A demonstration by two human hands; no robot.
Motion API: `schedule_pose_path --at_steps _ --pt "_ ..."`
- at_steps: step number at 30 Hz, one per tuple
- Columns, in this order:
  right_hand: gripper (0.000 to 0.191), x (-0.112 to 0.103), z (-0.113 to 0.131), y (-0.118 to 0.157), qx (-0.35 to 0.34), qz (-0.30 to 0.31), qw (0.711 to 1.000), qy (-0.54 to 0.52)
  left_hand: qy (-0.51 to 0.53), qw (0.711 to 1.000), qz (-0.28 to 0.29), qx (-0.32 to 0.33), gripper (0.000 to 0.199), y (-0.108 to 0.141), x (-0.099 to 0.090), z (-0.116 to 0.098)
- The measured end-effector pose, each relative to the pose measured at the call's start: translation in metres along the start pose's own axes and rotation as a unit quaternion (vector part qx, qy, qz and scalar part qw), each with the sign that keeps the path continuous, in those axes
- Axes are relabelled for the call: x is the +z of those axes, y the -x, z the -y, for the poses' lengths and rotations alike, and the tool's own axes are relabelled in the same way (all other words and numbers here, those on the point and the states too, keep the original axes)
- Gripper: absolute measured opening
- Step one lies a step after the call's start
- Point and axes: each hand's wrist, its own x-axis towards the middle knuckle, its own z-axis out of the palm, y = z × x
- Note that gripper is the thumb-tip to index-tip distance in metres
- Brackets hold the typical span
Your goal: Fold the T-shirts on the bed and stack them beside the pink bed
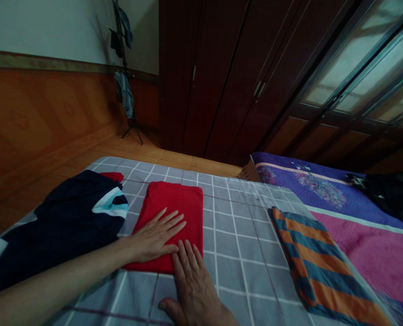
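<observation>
A red garment (pixel 177 199), folded into a flat rectangle, lies on the grey checked bedsheet (pixel 235 253). My left hand (pixel 157 235) rests flat across its middle with the fingers spread. My right hand (pixel 194 285) lies at its near right corner, fingertips on the red cloth and thumb held out over the sheet. Neither hand grips anything. Left of the red garment is a loose heap of dark navy clothing (pixel 68 226) with light blue and white parts, partly behind my left forearm. A bit of red cloth (pixel 113 176) shows behind that heap.
A folded orange and blue-grey striped garment (pixel 323 262) lies at the right edge of the bed. Beyond it is a purple and pink bedspread (pixel 357 231) with black clothing (pixel 387 194) on it. A dark wardrobe (pixel 215 81) and a coat stand (pixel 125 68) stand behind.
</observation>
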Motion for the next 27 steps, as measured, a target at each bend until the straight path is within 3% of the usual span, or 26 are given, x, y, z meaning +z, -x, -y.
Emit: schedule_pose_path --at_steps 2,7,9,14,18,22,24,27 --pt "0.09 0.004 -0.002 0.0 -0.001 -0.004 1.0 0.006 -0.019 0.999 -0.015 -0.046 0.062 0.015 0.006 0.007" --pt "0.09 0.009 -0.003 0.0 0.001 -0.002 1.0 0.007 -0.053 0.959 -0.082 -0.266 0.065 0.025 0.007 0.05" --pt "0.09 0.009 -0.002 0.0 0.008 -0.002 1.0 0.0 -0.038 0.947 -0.103 -0.303 0.071 0.027 0.007 0.052" --pt "0.076 0.002 -0.001 -0.001 0.044 -0.043 0.998 -0.029 0.02 0.931 -0.165 -0.324 0.068 0.044 0.012 0.025" --pt "0.052 -0.018 -0.01 -0.004 0.174 -0.137 0.975 -0.01 0.074 0.914 -0.164 -0.365 0.063 0.067 0.016 0.004" --pt "0.028 -0.039 -0.017 -0.007 0.288 -0.089 0.953 0.026 0.137 0.888 -0.124 -0.422 0.066 0.078 0.013 -0.005" --pt "0.026 -0.043 -0.016 -0.009 0.319 -0.055 0.946 0.023 0.158 0.882 -0.091 -0.434 0.065 0.078 0.009 -0.007" --pt "0.016 -0.042 -0.014 -0.014 0.345 -0.056 0.937 -0.022 0.195 0.877 -0.085 -0.431 0.062 0.073 0.002 -0.008"
